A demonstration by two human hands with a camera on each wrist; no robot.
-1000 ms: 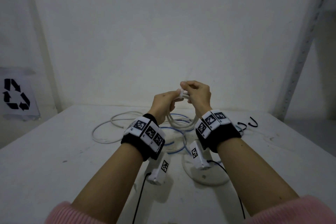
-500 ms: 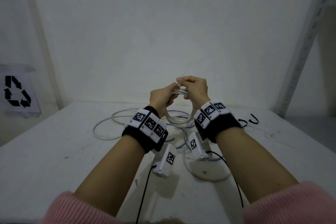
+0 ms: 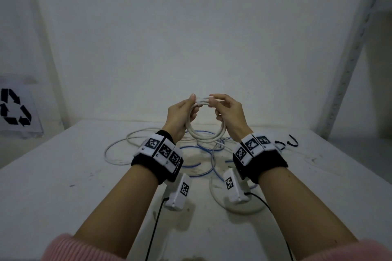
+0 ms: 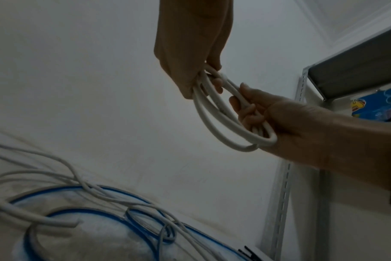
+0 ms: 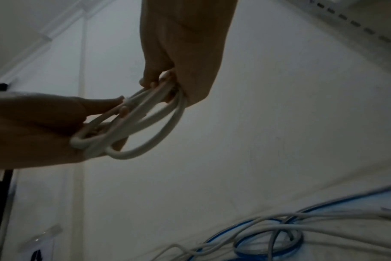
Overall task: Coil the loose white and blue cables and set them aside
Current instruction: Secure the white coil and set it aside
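I hold a small coil of white cable [image 3: 204,136] up in front of me, above the table [image 3: 53,186]. My left hand [image 3: 186,108] grips its left side with thumb on top. My right hand [image 3: 221,105] pinches its top right. In the left wrist view the left hand [image 4: 190,58] comes from above and the right hand [image 4: 290,123] curls round the coil [image 4: 212,123]. The right wrist view shows the same coil [image 5: 159,134]. A loose white cable [image 3: 118,150] and a blue cable [image 3: 203,170] lie tangled on the table below.
Two small black hooks [image 3: 293,143] lie at the table's back right. A slotted metal shelf upright [image 3: 347,70] rises on the right. A recycling sign [image 3: 14,108] hangs on the left wall. The bare wall stands close behind the table.
My hands have drawn a little apart, and the white coil between them now hangs as a round loop. The cables on the table have not moved.
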